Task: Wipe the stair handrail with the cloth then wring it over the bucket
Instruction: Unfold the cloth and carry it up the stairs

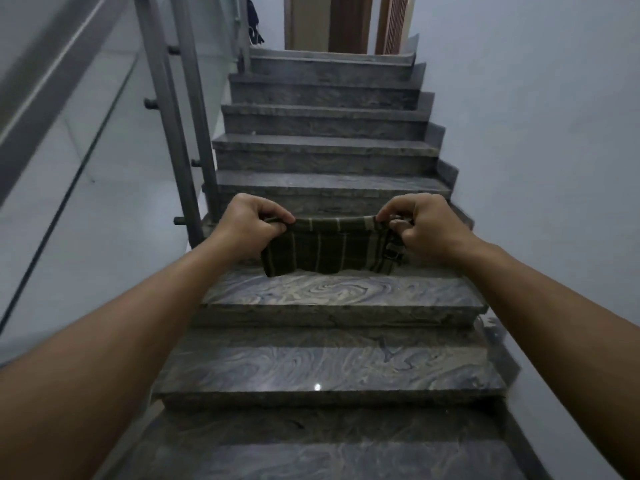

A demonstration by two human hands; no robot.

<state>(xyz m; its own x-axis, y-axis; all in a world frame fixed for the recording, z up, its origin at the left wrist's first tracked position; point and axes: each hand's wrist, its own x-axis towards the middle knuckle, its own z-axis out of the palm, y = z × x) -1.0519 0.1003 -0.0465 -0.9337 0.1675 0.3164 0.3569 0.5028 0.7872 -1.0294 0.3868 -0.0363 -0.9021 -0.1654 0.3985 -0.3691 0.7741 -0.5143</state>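
Head view: left hand (249, 225) and right hand (420, 228) each pinch a top corner of the cloth (329, 247), stretching it flat between them, probably to fold it for the handrail (52, 95) up to the left.

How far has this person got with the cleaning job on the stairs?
Nothing visibly done: wiping leaves no mark that shows here. In hand: the left hand and right hand stretch a striped cloth between them above the steps. Left: the cloth is clear of the handrail, and no bucket is in view for wringing.
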